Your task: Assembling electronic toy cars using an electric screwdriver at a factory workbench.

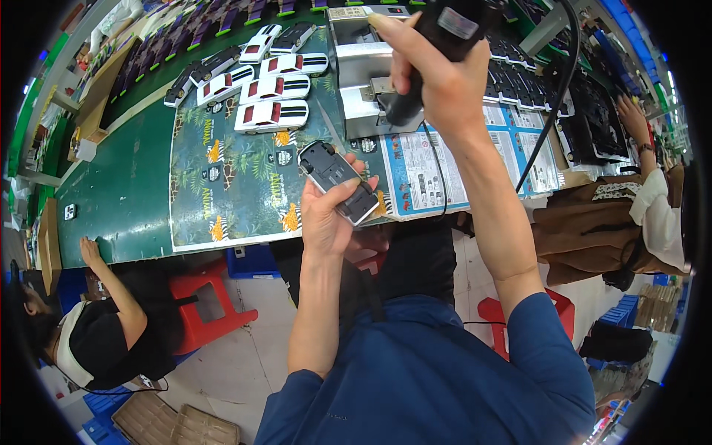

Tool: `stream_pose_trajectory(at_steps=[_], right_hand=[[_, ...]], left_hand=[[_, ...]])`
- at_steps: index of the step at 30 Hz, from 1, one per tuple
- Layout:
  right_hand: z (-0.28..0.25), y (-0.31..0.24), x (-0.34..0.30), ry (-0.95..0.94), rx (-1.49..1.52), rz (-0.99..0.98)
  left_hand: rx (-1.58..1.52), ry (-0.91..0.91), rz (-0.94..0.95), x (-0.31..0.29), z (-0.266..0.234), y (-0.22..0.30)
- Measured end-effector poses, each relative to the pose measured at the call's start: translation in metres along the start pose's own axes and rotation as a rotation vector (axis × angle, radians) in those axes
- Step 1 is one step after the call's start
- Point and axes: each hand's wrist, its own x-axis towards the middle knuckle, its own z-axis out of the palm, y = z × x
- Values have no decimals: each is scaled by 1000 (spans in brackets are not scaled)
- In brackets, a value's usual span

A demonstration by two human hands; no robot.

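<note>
My left hand [324, 222] is closed around a toy car [326, 165] held underside up, its black base facing me and a white body edge showing. My right hand [454, 93] grips a black electric screwdriver [445, 33] with a cable. The lower end of the screwdriver is at the front of a metal box [360, 115] that looks like a screw feeder; whether the tip touches it, I cannot tell. Just left of the box lies a thin, pointed metal strip [331, 127]. Several white toy cars [272, 113] with black stripes stand in a cluster farther left.
Printed sheets [245, 193] cover part of the green bench [119, 200]. Dark toy car parts [512, 85] lie in rows at the right. Co-workers sit on both sides, one hand [90, 251] on the left bench edge, another [633, 119] at the right. A red stool [211, 304] stands below.
</note>
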Motion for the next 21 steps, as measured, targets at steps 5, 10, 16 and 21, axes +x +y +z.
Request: stream_pose_trajectory(at_steps=[5,10,16,21], right_hand=[[-23,-29,-50,-133,356,120],[-21,-29,-86,-215,472,33],[-5,-25,-92,-78,501,150],[-3,-18,-97,-140,346,147]], left_hand=[[-51,-3,-29,0,5,4],[-75,15,-58,6,2,5],[-64,17,-63,6,0,4],[-119,51,-141,11,0,6]])
